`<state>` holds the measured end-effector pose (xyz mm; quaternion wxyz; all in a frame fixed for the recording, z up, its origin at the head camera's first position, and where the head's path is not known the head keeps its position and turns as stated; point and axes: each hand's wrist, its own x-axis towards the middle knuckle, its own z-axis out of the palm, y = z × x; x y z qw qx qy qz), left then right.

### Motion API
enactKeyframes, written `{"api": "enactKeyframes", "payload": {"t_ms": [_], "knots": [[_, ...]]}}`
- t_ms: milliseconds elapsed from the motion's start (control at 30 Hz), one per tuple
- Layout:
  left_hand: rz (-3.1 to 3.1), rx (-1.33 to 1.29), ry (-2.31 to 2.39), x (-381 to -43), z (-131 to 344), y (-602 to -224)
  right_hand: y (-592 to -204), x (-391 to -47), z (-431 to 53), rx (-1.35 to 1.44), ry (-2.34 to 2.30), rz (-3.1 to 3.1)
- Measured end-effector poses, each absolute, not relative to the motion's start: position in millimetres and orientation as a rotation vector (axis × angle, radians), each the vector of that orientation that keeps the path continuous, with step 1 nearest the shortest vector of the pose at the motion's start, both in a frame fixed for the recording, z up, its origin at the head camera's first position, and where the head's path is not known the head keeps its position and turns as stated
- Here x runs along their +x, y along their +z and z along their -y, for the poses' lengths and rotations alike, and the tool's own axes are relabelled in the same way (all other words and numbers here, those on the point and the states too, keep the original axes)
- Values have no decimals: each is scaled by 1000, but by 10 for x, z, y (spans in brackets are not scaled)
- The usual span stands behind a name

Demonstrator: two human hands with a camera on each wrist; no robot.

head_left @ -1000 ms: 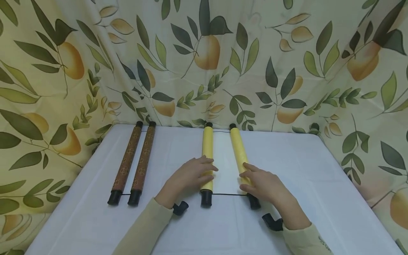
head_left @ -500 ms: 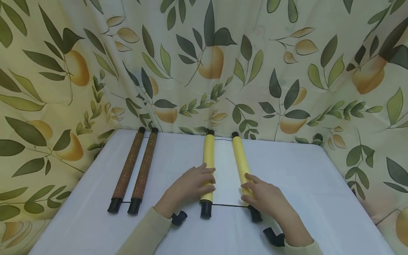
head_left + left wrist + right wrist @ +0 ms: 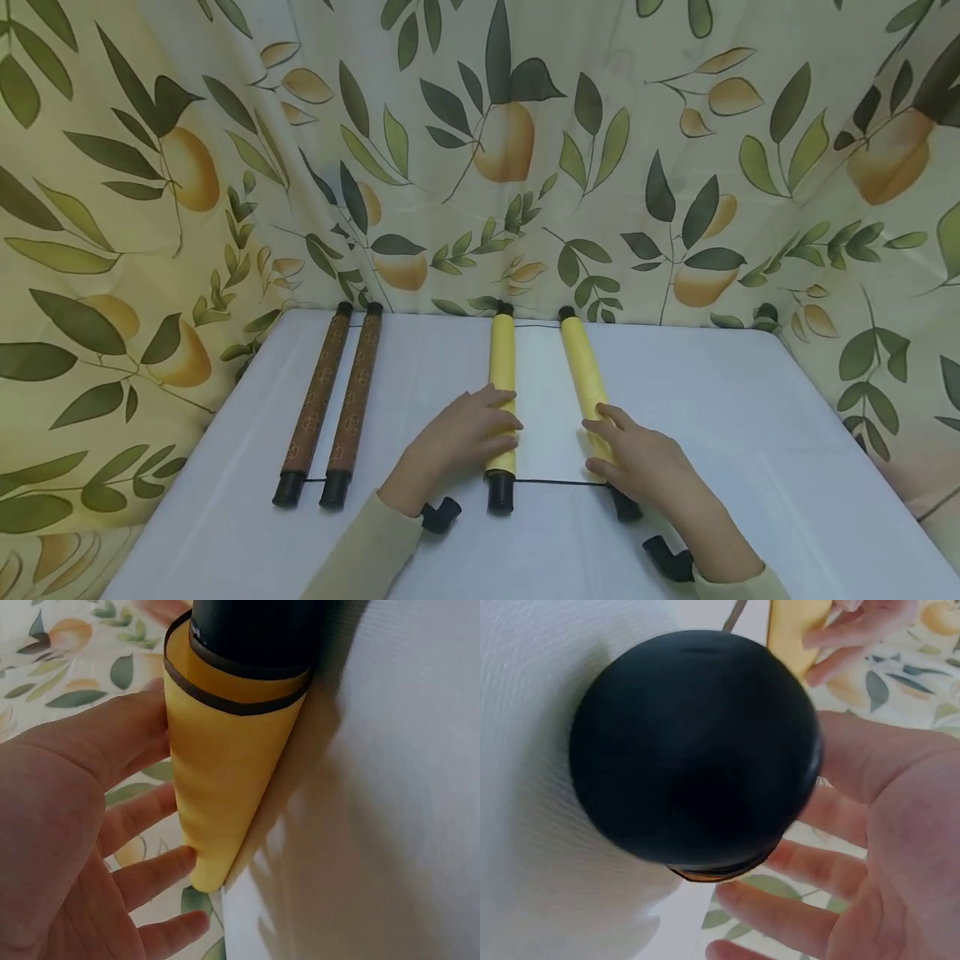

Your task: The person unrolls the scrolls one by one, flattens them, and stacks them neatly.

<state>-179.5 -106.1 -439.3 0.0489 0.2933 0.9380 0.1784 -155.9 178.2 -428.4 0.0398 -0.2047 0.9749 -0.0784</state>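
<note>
A yellow scroll point(image 3: 543, 417) lies on the white table point(image 3: 720, 400), partly unrolled, a pale strip showing between its two rolls. The left hand point(image 3: 461, 429) rests on the near half of the left yellow roll point(image 3: 503, 350), and the right hand point(image 3: 637, 454) on the near half of the right yellow roll point(image 3: 583, 354). Both hands are loosely open, fingers spread and fairly straight across the rolls, with neither closed round anything; in the right wrist view a black end knob point(image 3: 694, 750) hides some of the contact.

The left roll points almost straight away from the person, while the right one slants, so the gap widens towards the near end. A dark line point(image 3: 561, 482) edges the strip there. In the left wrist view the yellow wrap sits loose round its black end, with a visible gap inside the rim.

Well to the left lies a brown patterned scroll point(image 3: 358, 383), its two rolls side by side with a narrow gap between. Behind the table hangs a curtain point(image 3: 637, 83) printed with leaves and orange fruit. Pale sleeves point(image 3: 367, 550) cover the forearms
</note>
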Motion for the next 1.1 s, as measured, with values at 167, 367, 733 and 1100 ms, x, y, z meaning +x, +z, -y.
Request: {"api": "enactKeyframes", "payload": {"t_ms": [167, 367, 733, 1100], "knots": [[-2836, 894, 536, -1740, 1026, -4449, -4311, -1506, -1801, -612, -267, -2970], [-2808, 911, 552, -1712, 995, -4563, -4310, -1466, -1880, -638, -296, -2899], [-2855, 878, 558, -1755, 1147, -4541, -4267, -1570, -1819, -660, -354, -2908], [-2852, 915, 620, -1704, 1071, -4516, -4243, -1520, -1927, -600, -338, -2898]]}}
